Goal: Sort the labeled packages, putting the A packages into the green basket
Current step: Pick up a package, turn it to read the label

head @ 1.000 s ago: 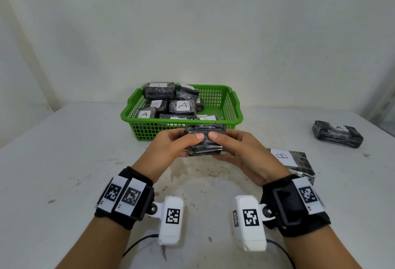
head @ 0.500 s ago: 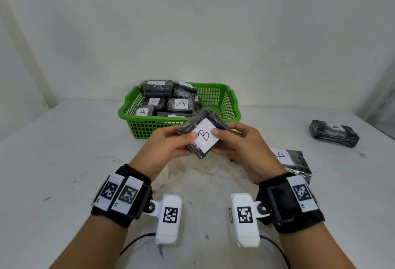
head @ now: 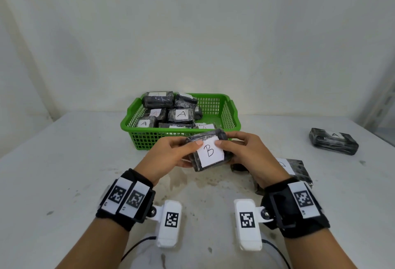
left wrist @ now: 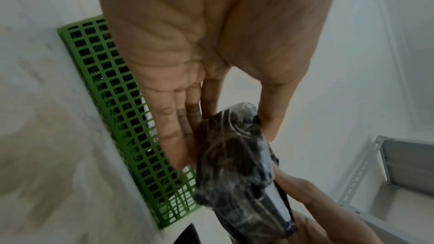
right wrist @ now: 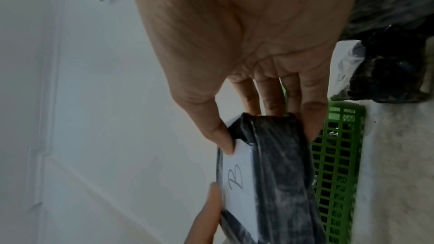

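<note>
Both hands hold one black-wrapped package (head: 208, 152) above the table, just in front of the green basket (head: 232, 119); its white label reads B and faces up. My left hand (head: 171, 153) pinches its left end and my right hand (head: 245, 151) pinches its right end. The left wrist view shows the package (left wrist: 234, 164) between thumb and fingers. In the right wrist view the B label (right wrist: 237, 175) shows under my thumb. The basket holds several black packages labelled A (head: 181, 115). Another A package (head: 333, 143) lies on the table at far right.
A second B package (head: 297, 170) lies on the white table (head: 64, 162) just behind my right wrist, partly hidden. A white wall stands close behind the basket. A grey metal shelf (left wrist: 399, 173) stands off to the right.
The package has been turned over in both hands: a second ago its dark side faced me, now the B label faces up. It has also come down slightly.
</note>
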`<state>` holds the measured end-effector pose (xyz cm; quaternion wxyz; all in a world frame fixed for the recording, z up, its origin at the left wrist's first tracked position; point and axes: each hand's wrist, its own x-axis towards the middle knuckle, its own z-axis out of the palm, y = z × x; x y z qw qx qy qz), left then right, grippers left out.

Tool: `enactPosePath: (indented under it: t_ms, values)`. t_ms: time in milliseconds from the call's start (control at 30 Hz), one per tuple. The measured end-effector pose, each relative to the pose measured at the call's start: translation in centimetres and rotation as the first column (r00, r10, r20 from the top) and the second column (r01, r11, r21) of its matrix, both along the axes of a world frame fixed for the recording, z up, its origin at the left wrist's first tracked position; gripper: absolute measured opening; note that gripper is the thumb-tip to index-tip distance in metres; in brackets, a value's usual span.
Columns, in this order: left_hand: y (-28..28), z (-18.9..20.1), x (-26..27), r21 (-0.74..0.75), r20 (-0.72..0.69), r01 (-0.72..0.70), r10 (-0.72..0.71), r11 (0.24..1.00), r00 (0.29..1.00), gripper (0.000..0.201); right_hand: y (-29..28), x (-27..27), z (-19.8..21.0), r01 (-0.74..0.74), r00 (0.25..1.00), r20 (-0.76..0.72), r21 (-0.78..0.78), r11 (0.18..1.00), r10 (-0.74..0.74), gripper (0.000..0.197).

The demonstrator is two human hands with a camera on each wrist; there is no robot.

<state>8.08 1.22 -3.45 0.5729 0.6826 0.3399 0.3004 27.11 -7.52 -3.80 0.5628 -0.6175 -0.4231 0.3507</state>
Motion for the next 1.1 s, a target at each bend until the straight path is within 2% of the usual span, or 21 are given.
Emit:
enactPosePath:
  t_ms: [67,100,167,233,267,367,467,533,667,767,867,967,1067,1100]
  values:
    - [0.8,0.9,-0.3,0.1,-0.075,-0.019,0.027,0.995,0.997,0.044,0.7,0.4,0.6,0.007,0.999,-0.033,0.013,1.0,-0.007,0.028]
    - [1.4,1.6,-0.4,0.168,-0.089,-0.072,0.088,0.983,0.992,0.045,1.0,0.6,1.2,0.014,0.999,-0.045,0.024,1.0,-0.013,0.029]
    - [3.0,3.0,-0.6,0.28,-0.042,-0.264,0.286,0.923,0.957,0.031,1.7,1.4,2.7,0.04,0.998,-0.051,0.031,0.999,-0.038,0.031]
    - [5.7,4.2,-0.6,0.336,0.005,-0.446,0.472,0.829,0.881,0.015,3.1,2.2,4.1,0.078,0.995,-0.06,0.024,0.997,-0.077,0.034]
    - [7.4,4.4,-0.6,0.349,0.0,-0.492,0.525,0.798,0.851,0.016,3.9,2.6,4.7,0.099,0.993,-0.059,0.018,0.995,-0.098,0.033]
    - [12.0,4.4,-0.8,0.376,-0.15,-0.536,0.62,0.756,0.77,0.036,7.0,3.3,5.8,0.15,0.988,-0.025,-0.011,0.989,-0.15,0.015]
    - [15.0,4.0,-0.9,0.412,-0.349,-0.565,0.697,0.714,0.626,0.054,9.8,3.9,6.0,0.161,0.987,0.009,-0.087,0.983,-0.161,0.017]
    - [16.1,3.7,-0.9,0.382,-0.462,-0.556,0.674,0.738,0.577,0.06,11.4,4.1,5.9,0.167,0.985,0.063,-0.17,0.971,-0.159,0.02]
    - [16.8,3.3,-0.6,0.372,-0.523,-0.484,0.61,0.792,0.596,0.029,14.1,4.4,5.5,0.22,0.968,0.175,-0.244,0.944,-0.18,0.024]
    - [17.3,3.1,-0.3,0.396,-0.53,-0.471,0.615,0.788,0.584,0.033,16.1,4.6,5.2,0.259,0.938,0.3,-0.284,0.923,-0.171,0.024]
    - [17.2,3.4,-0.5,0.418,-0.523,-0.45,0.614,0.789,0.591,0.017,17.5,4.7,4.6,0.301,0.874,0.47,-0.318,0.899,-0.126,0.024]
    - [17.3,3.5,-1.1,0.44,-0.514,-0.455,0.632,0.774,0.579,0.032,17.7,4.0,4.6,0.347,0.77,0.636,-0.354,0.868,-0.049,0.025]
    - [17.6,3.2,-1.2,0.447,-0.521,-0.447,0.631,0.775,0.575,0.032,18.0,3.3,4.5,0.332,0.693,0.713,-0.45,0.829,0.11,0.019]
    - [17.6,3.1,-1.2,0.456,-0.522,-0.438,0.632,0.775,0.573,0.031,18.0,3.2,4.5,0.326,0.67,0.727,-0.473,0.818,0.153,0.027]
